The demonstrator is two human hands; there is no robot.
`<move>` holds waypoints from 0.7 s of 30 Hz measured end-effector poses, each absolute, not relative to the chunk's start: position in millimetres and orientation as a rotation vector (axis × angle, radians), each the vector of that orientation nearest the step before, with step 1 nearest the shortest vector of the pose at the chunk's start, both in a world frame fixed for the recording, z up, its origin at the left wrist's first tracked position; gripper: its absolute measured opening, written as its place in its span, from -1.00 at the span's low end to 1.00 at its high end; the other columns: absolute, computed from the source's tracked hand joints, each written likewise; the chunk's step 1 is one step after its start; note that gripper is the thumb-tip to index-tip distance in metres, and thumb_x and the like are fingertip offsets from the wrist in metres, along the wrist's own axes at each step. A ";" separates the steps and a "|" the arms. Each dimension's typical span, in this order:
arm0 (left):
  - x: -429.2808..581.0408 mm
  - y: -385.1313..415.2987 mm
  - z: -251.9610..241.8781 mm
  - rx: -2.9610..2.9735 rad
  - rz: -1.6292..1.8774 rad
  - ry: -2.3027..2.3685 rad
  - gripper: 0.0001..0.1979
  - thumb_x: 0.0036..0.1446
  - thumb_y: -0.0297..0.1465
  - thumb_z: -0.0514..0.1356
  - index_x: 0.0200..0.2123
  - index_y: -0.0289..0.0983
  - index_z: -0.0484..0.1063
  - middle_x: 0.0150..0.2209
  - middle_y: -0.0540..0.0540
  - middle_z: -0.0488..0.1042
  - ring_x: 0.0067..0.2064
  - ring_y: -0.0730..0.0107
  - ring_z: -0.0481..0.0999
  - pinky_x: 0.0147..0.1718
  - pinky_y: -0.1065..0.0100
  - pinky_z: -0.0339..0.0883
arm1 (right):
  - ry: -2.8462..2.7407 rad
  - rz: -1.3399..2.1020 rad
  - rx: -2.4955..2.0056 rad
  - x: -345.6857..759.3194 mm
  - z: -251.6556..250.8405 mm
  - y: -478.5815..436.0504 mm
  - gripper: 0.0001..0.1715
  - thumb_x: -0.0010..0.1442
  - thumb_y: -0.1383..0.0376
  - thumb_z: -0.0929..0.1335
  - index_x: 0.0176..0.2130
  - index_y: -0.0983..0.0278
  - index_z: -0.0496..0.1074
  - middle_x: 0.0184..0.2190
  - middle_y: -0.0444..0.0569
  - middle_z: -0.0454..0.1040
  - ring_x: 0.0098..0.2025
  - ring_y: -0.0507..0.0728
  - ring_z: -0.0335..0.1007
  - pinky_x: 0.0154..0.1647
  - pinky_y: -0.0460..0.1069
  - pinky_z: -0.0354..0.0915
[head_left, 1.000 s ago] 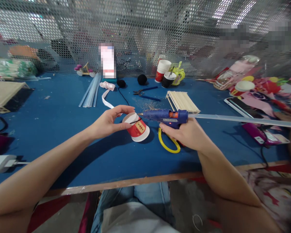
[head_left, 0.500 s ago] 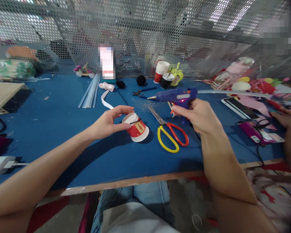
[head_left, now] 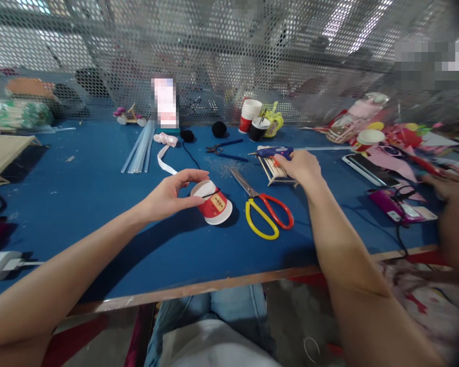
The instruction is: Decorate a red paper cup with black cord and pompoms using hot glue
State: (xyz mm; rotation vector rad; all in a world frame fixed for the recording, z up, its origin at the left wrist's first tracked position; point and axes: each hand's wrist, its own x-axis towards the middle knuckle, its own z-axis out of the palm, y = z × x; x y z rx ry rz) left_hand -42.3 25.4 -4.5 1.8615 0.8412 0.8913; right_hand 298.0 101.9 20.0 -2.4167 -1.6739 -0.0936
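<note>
My left hand [head_left: 176,194] has its thumb and fingers closed on the black cord at the base of a red and white paper cup [head_left: 217,208], which stands upside down on the blue table. The black cord [head_left: 213,193] lies across the cup's base. In my right hand [head_left: 301,167] is a blue hot glue gun [head_left: 273,152], its nozzle pointing left, over a small wooden stick rack [head_left: 277,173]. Scissors [head_left: 258,201] with one yellow and one red handle lie open between the two hands.
Behind lie pliers [head_left: 229,149], a black yarn ball [head_left: 219,129], clear glue sticks [head_left: 139,150] and white ribbon [head_left: 163,159]. Stacked paper cups [head_left: 251,111] stand by the mesh wall. At right are a phone [head_left: 369,169], a purple box [head_left: 392,206] and another person's hand [head_left: 449,188].
My right hand has carried the glue gun back and slightly right, down to the wooden rack, which now shows more. My left hand and the cup have stayed in place.
</note>
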 end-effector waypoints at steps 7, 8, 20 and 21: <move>-41.9 25.2 -4.6 1.851 0.898 0.834 -0.50 -0.01 -0.32 0.29 0.04 -0.18 0.33 0.09 -0.18 0.36 0.12 0.11 0.34 0.13 0.04 0.14 | -1.734 -0.300 -1.892 270.4 24.3 73.4 -0.76 0.11 0.20 0.33 -0.31 0.33 0.46 -0.26 0.14 0.46 -0.14 0.24 0.36 -0.14 0.11 0.23; -41.8 25.1 -4.5 1.849 0.899 0.832 -0.50 -0.01 -0.32 0.29 0.04 -0.18 0.33 0.09 -0.18 0.36 0.12 0.11 0.33 0.13 0.03 0.14 | -1.851 -0.202 -1.688 257.9 26.0 63.9 -0.81 0.11 0.22 0.33 -0.35 0.30 0.45 -0.30 0.08 0.46 -0.18 0.19 0.36 -0.14 0.08 0.24; -43.0 26.1 -4.8 1.850 0.878 0.807 -0.48 -0.02 -0.32 0.30 0.06 -0.16 0.32 0.11 -0.16 0.35 0.13 0.12 0.32 0.17 0.02 0.07 | -2.322 0.599 -0.841 187.1 19.7 23.7 -0.91 0.14 0.37 0.33 -0.41 0.26 0.31 -0.32 -0.03 0.36 -0.26 0.06 0.28 -0.22 0.00 0.24; -42.9 26.1 -4.5 1.847 0.877 0.801 -0.47 -0.02 -0.32 0.31 0.06 -0.16 0.32 0.11 -0.16 0.35 0.13 0.12 0.32 0.17 0.03 0.08 | -2.334 0.578 -0.827 187.8 20.2 23.1 -0.91 0.15 0.38 0.31 -0.41 0.26 0.29 -0.31 -0.03 0.35 -0.25 0.07 0.28 -0.23 0.00 0.24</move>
